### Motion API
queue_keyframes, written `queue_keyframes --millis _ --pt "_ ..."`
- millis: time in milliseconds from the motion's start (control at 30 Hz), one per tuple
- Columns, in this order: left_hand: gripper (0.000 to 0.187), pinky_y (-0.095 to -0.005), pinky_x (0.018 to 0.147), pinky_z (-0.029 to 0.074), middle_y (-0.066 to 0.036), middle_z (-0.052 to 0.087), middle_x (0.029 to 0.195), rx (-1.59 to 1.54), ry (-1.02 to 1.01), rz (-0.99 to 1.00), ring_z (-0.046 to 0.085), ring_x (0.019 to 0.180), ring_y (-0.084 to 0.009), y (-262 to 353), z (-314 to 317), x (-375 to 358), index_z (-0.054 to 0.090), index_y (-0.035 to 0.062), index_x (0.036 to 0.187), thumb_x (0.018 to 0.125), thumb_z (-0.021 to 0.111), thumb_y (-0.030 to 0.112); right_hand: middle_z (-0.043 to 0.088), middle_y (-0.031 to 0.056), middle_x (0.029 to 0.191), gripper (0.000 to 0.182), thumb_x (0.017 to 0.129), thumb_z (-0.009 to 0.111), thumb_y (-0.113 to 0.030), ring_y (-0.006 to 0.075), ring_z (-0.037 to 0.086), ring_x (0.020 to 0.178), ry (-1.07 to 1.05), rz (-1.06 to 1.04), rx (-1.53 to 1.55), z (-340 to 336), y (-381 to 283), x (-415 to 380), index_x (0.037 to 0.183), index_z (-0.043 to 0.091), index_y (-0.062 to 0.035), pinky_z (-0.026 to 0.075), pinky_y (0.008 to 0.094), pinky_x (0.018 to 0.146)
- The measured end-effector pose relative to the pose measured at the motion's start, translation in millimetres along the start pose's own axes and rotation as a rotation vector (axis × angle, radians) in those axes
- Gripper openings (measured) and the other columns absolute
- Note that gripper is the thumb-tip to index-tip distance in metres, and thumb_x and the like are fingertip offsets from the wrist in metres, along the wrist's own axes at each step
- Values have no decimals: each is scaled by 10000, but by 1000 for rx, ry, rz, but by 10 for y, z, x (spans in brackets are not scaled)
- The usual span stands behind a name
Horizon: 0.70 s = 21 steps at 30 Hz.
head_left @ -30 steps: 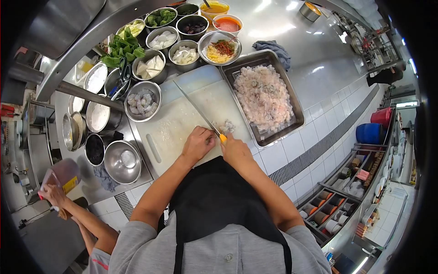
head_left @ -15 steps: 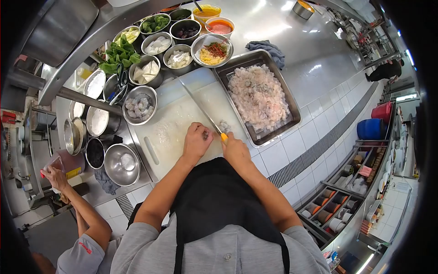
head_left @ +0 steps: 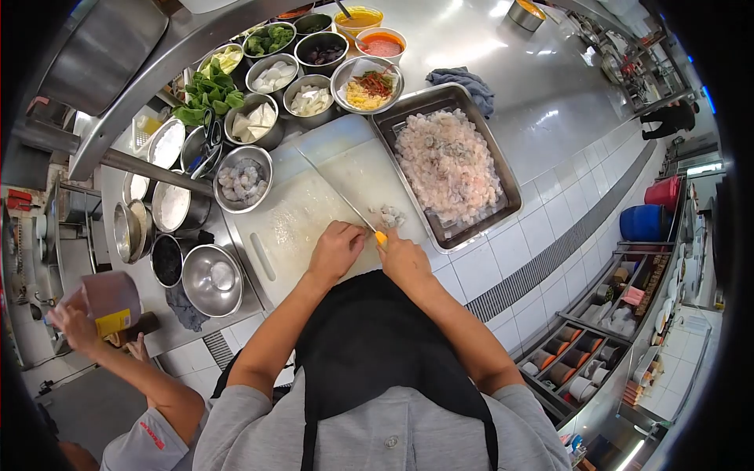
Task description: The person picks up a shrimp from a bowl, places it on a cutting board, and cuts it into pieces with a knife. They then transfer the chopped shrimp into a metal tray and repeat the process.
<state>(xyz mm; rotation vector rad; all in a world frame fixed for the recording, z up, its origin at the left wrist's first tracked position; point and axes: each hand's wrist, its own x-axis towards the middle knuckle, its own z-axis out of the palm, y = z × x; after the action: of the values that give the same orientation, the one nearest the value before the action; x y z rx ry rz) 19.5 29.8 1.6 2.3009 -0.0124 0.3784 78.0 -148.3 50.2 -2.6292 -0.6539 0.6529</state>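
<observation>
My right hand (head_left: 405, 261) is closed around the yellow handle of a long kitchen knife (head_left: 339, 189), whose blade points away to the upper left over the white cutting board (head_left: 302, 228). Beside the blade, my left hand (head_left: 338, 250) rests on the board with its fingers curled together; whatever is under the fingertips is hidden. A small heap of chopped shrimp (head_left: 388, 216) lies just beyond the knife handle. To the right, a deep metal tray (head_left: 514, 206) holds a big mound of pale, shelled shrimp (head_left: 448, 161). Left of the board, a steel bowl (head_left: 222, 206) contains several grey shrimp (head_left: 242, 184).
Metal pots of vegetables (head_left: 271, 76) and tubs of sauce (head_left: 382, 45) crowd the back. A grey cloth (head_left: 463, 85) lies behind the tray. An empty steel bowl (head_left: 210, 294) stands at left. There a co-worker's hand (head_left: 75, 326) holds a plastic container (head_left: 114, 302).
My left fingers have closed in toward the blade, and the grey piece seen in them is now hidden. The knife has shifted slightly left. The co-worker's hands and plastic container have moved.
</observation>
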Motion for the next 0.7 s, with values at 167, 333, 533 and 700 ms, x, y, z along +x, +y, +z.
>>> queue_keyframes --millis 167,333,533,700 --pt "110 -415 797 564 -134 697 893 9 -27 -15 665 889 -329 -93 5 25 721 27 912 802 725 31 730 272 886 370 996 630 -294 468 727 882 -152 109 -87 -271 -131 -186 1233 507 -37 582 553 801" --pt "90 -414 792 563 -139 686 863 0 -42 37 662 876 -329 -128 2 68 713 25 890 800 713 35 728 284 917 339 1008 611 -290 464 726 918 -123 126 -30 70 -123 -6 1205 509 -35 581 551 815" --pt "89 -415 781 556 -142 679 853 -9 -72 50 656 865 -327 -183 -10 113 713 21 885 798 708 34 727 290 928 321 1006 609 -271 469 724 913 -110 89 -29 -141 -260 30 1201 514 -34 582 550 807" --pt "95 -407 786 554 -134 679 859 -3 -70 71 646 860 -323 -223 -8 61 714 21 891 796 709 25 734 274 948 345 1001 619 -270 472 722 922 -172 163 -69 6 -188 -62 1234 518 -36 578 548 819"
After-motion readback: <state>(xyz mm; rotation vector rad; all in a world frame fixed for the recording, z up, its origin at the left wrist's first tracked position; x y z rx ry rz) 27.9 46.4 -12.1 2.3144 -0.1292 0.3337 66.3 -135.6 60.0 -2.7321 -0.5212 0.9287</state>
